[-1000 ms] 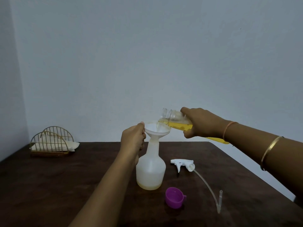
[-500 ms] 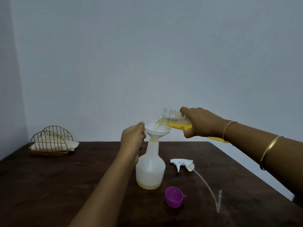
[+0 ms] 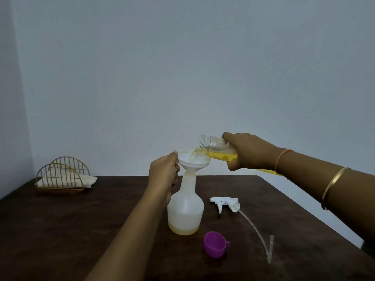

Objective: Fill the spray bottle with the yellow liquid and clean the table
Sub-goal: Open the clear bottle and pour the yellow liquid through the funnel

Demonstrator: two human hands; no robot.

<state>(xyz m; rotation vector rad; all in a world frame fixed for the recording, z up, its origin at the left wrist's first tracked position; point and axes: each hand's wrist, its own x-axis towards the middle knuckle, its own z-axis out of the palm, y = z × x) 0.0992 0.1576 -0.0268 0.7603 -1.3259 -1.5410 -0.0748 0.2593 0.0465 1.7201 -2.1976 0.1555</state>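
Observation:
A white translucent spray bottle (image 3: 185, 209) stands upright in the middle of the dark table (image 3: 60, 230), with a thin layer of yellow liquid at its bottom. A white funnel (image 3: 199, 161) sits in its neck. My left hand (image 3: 163, 172) pinches the funnel's left rim. My right hand (image 3: 248, 152) grips a clear bottle (image 3: 215, 150) of yellow liquid, tipped nearly flat, its mouth over the funnel. Liquid runs from the mouth into the funnel.
The white trigger sprayer head (image 3: 225, 203) with its long dip tube (image 3: 257, 232) lies right of the spray bottle. A purple cap (image 3: 215, 246) lies in front. A wire napkin holder (image 3: 63, 175) with white napkins stands at the far left corner. The table's right edge runs diagonally.
The yellow layer in the spray bottle has risen slightly. Both hands have stayed almost in place.

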